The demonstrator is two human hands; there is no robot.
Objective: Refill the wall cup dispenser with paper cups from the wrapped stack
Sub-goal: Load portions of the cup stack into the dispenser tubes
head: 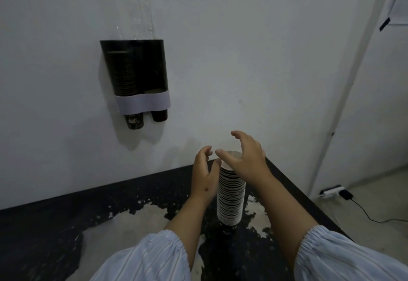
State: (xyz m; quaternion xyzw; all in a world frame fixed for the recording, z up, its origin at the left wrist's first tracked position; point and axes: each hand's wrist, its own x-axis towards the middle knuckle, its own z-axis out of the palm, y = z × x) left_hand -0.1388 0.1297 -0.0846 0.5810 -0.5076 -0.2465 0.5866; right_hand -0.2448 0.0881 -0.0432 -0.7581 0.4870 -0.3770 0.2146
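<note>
A tall stack of paper cups (230, 197) stands upright on the dark table (66, 225), its rims showing as black and white bands. My left hand (204, 173) is beside the top of the stack on the left, fingers loosely curled and thumb near the top rim. My right hand (245, 157) hovers over the top of the stack with fingers spread and bent, holding nothing. The black wall cup dispenser (135, 75) hangs up to the left with a white band across its lower part. Its left tube holds a stack of dark cups; one cup bottom pokes out under each tube.
Clear plastic wrap (138, 9) sticks up from the dispenser's top against the white wall. The tabletop's dark coating is worn away in pale patches. To the right, the table's edge drops to a floor with a power strip (331, 191) and a black cable.
</note>
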